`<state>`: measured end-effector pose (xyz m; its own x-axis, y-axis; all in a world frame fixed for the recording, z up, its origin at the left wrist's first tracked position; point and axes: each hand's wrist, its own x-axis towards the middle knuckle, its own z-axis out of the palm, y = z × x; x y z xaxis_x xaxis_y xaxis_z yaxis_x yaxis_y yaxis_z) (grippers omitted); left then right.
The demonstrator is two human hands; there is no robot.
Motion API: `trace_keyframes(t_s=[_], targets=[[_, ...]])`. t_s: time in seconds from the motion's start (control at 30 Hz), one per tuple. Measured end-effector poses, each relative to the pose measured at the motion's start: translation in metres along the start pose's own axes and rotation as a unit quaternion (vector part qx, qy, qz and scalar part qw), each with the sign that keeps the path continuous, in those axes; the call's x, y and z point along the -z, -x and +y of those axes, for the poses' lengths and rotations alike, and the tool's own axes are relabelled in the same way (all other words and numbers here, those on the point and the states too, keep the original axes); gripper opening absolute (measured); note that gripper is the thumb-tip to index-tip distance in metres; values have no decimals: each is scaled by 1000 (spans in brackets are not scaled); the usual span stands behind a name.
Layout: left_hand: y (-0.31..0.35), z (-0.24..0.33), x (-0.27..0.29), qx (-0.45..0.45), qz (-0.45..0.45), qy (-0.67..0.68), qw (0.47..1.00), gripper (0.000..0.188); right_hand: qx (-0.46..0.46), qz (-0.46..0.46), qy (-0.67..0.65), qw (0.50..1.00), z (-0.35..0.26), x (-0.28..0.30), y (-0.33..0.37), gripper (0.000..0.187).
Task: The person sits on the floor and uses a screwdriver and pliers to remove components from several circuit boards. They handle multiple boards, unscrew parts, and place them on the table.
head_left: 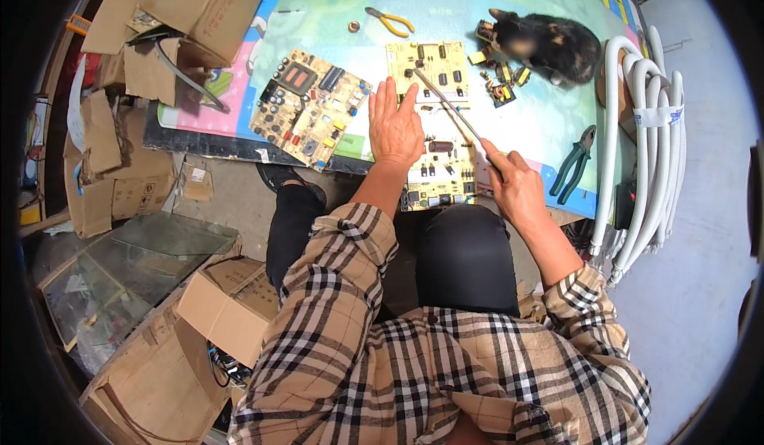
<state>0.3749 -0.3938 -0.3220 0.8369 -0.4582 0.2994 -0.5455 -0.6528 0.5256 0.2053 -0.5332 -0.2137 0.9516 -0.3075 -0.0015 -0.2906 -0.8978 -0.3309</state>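
My left hand (396,130) lies with outstretched fingers on the left edge of a pale yellow circuit board (436,56). Closed around a long thin metal rod (448,104) is my right hand (517,188); the rod's tip touches or hovers over a dark component on that board, and its handle end is hidden in my grip. More populated board (442,162) shows nearer my knees, though glare hides whether it is the same piece. To the left lies another circuit board (306,107), set at an angle. Loose yellow-and-black components (503,87) are heaped right of my work.
A dark cat (553,45) crouches at the far right of the table (350,43). Yellow-handled pliers (390,23) lie at the back, green-handled pliers (573,166) at the right. Coiled white hose (652,126) hangs over the right edge. Cardboard boxes (187,15) crowd the left.
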Motion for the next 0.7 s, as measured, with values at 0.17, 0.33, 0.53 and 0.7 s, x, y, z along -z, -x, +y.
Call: trace_keyframes(t_s=[0.17,0.33,0.53,0.7], targets=[[-9,7,2,61,28,76,995,36,-10,-1,-38,999,1,-8,-1,49],[-43,14,14,80,29,-6,996,35,-61,-25,-94,993,10,6,17,47],[-66,8,13,110,-60,46,991,28,-70,6,-142,987,15,-13,27,47],[-72,-2,14,81,-82,71,991,17,-68,21,-197,978,22,-23,30,49]])
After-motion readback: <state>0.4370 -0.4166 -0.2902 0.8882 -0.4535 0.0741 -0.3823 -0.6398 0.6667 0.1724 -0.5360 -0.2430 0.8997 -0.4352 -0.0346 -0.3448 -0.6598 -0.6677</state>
